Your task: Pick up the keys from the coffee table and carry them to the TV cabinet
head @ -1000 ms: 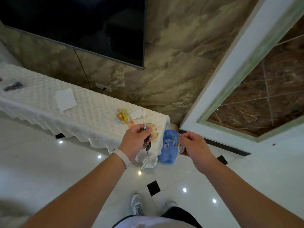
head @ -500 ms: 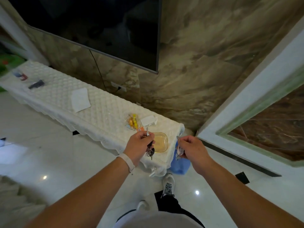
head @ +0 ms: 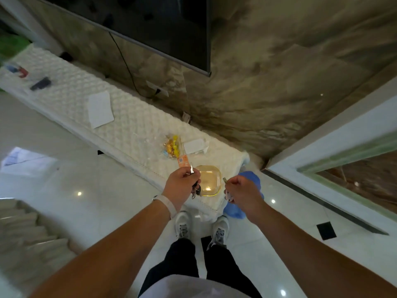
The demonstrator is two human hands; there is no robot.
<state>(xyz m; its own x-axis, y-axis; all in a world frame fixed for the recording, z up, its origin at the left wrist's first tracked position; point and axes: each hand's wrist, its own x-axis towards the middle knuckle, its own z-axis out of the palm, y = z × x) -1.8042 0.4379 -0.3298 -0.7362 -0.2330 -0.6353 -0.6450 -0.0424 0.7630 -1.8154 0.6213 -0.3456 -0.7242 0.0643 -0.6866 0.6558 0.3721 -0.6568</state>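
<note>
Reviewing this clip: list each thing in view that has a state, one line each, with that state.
left hand: closed around a bunch of keys
bunch of keys: hanging from the left hand, above the cabinet's edge
right hand: closed on a second key set
second key set: held, mostly hidden
amber glass dish: on the cabinet, empty
TV: screen dark
TV cabinet: covered by white quilted cloth

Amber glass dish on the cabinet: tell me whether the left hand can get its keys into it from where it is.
Probably yes. The left hand holds its keys right at the amber glass dish, whose top is open and looks empty. Nothing lies between them; the right hand sits on the other side.
</note>
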